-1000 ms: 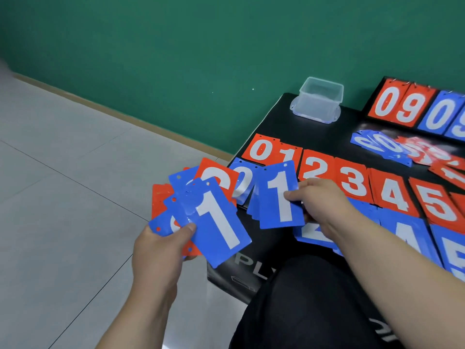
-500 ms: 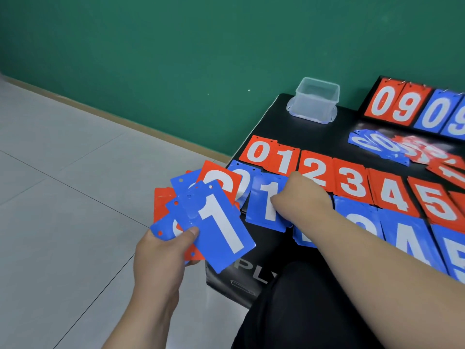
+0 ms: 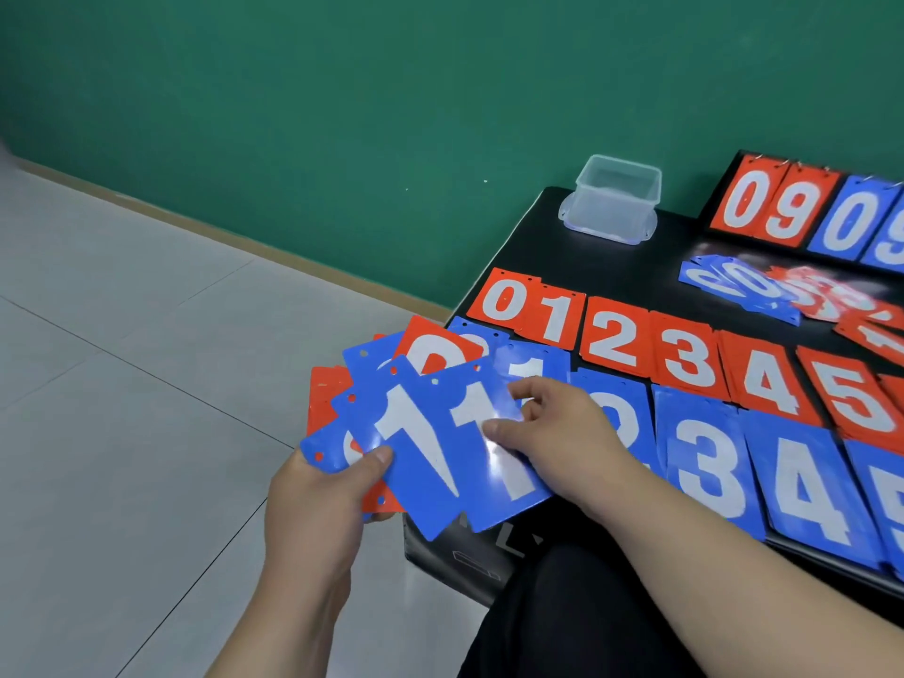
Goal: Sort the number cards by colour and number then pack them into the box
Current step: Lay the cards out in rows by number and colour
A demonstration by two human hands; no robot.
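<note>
My left hand [image 3: 313, 506] grips a fan of blue and red number cards [image 3: 416, 457] over the floor, just off the table's left corner; a blue 1 lies on top. My right hand [image 3: 557, 433] pinches a second blue 1 card [image 3: 489, 462], which overlaps the fan on its right side. On the black table [image 3: 655, 266] a red row [image 3: 611, 335] runs from 0 to 5. In front of it lies a blue row [image 3: 709, 457] with 0 to 5, and my right hand partly hides its 2. The clear plastic box [image 3: 611, 198] stands at the back left corner.
A loose heap of blue and red cards [image 3: 763, 291] lies at the back right of the table. Behind it stands a flip scoreboard [image 3: 802, 212] showing 0 9 0. Tiled floor stretches to the left, a green wall rises behind, and my dark-clad knee [image 3: 577, 609] is at the table's front.
My right hand laid a blue 1 on the blue row, then came back to the fan. It now pinches another blue 1 there. The left hand has barely moved.
</note>
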